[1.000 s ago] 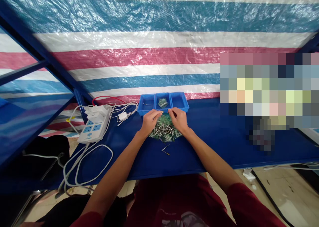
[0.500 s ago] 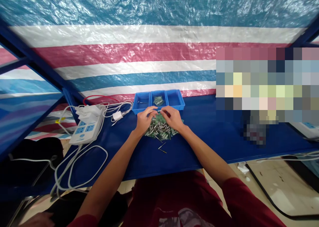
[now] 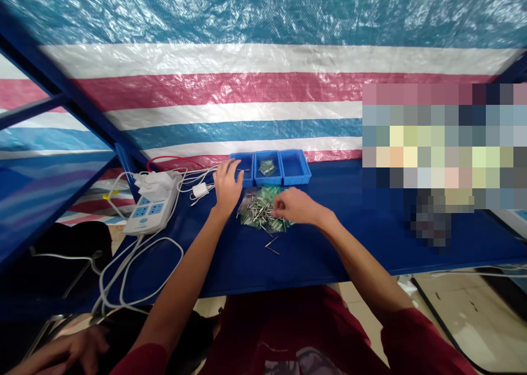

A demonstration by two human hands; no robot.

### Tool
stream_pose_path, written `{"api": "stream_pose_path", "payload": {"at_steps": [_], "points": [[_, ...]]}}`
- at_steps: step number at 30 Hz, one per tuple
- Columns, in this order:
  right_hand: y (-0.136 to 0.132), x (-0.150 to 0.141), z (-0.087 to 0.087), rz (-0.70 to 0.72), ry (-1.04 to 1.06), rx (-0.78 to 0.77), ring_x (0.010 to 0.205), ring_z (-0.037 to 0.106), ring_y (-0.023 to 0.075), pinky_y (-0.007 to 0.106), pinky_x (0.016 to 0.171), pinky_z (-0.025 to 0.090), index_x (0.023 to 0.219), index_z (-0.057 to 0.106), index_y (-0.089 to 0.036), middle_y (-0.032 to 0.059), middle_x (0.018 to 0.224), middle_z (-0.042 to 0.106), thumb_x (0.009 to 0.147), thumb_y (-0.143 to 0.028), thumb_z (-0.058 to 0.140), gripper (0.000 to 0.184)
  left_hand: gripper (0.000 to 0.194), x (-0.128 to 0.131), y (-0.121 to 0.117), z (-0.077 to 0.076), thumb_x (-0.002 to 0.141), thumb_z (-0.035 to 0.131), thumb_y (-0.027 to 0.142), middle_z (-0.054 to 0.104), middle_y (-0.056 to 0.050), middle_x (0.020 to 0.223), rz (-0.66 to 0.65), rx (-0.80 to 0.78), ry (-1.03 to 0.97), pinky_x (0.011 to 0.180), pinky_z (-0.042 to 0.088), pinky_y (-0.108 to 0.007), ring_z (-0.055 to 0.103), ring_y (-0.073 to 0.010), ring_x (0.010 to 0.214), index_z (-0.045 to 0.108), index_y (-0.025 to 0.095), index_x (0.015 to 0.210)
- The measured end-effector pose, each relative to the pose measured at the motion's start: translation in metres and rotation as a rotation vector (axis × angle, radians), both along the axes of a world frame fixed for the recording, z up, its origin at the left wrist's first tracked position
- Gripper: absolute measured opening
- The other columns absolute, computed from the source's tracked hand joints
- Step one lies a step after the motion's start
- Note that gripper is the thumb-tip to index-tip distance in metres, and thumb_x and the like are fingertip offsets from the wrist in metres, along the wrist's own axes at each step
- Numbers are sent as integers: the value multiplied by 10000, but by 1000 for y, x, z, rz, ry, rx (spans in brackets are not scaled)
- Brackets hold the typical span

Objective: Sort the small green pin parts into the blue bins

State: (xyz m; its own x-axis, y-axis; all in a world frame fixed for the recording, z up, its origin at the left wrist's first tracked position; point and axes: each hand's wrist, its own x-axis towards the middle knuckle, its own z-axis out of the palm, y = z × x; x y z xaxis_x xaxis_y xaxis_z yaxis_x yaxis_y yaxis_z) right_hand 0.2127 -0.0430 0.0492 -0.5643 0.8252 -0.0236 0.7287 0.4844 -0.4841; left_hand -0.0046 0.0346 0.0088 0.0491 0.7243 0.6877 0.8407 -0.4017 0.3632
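In the head view, the left hand (image 3: 225,187), fingers spread apart, is over the near left part of the left blue bin (image 3: 247,183). The right hand (image 3: 297,206) is at the right side of the heap of metal pins (image 3: 258,214), its fingers curled together; whether they grip a pin cannot be told. The heap lies on green-tinted plastic packets (image 3: 269,190) on the table (image 3: 349,248), in front of the bins.

Dark red shirt (image 3: 284,320), short sleeves (image 3: 420,334), grey chest print (image 3: 315,359).
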Motion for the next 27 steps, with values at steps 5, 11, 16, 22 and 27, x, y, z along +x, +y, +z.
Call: {"api": "stream_pose_path", "payload": {"at_steps": [5, 11, 16, 22, 27], "points": [[-57, -11, -4, 164, -305, -35, 768, 661, 232, 264, 626, 414, 1055, 629, -167, 93, 855, 698, 751, -390, 747, 395, 214, 8, -11, 9, 914, 477, 290, 618, -70, 1187, -146, -28, -40, 1001, 405, -407, 564, -243, 1122, 656, 210, 1000], [-66, -19, -35, 118, -371, 47, 785, 690, 239, 274, 635, 463, 1141, 540, -151, 115, 901, 696, 903, -287, 566, 275, 211, 14, -21, 21, 913, 473, 274, 657, -53, 1085, -264, -70, -56, 964, 437, -354, 605, -211, 1032, 667, 202, 958], [-52, -22, -40, 101, -388, 143, 779, 690, 241, 299, 649, 485, 1095, 548, -126, 137, 912, 688, 943, -154, 397, 216, 213, 14, -22, 20, 912, 473, 258, 688, -51, 996, -327, -106, -31, 899, 468, -321, 635, -200, 956, 674, 188, 918], [-45, -24, -47, 117, -403, 209, 777, 677, 230, 288, 656, 483, 1098, 548, -118, 148, 950, 679, 959, -176, 356, 244, 215, 20, -13, 19, 906, 473, 255, 711, -47, 919, -369, -161, -38, 829, 494, -308, 656, -190, 858, 676, 184, 914], [-46, -18, -50, 139, -380, 241, 736, 666, 220, 275, 586, 431, 1049, 556, -133, 114, 933, 681, 979, -214, 351, 231, 207, 24, -7, 9, 902, 491, 269, 722, -48, 930, -416, -176, -64, 810, 508, -300, 662, -186, 846, 680, 185, 915]]}}
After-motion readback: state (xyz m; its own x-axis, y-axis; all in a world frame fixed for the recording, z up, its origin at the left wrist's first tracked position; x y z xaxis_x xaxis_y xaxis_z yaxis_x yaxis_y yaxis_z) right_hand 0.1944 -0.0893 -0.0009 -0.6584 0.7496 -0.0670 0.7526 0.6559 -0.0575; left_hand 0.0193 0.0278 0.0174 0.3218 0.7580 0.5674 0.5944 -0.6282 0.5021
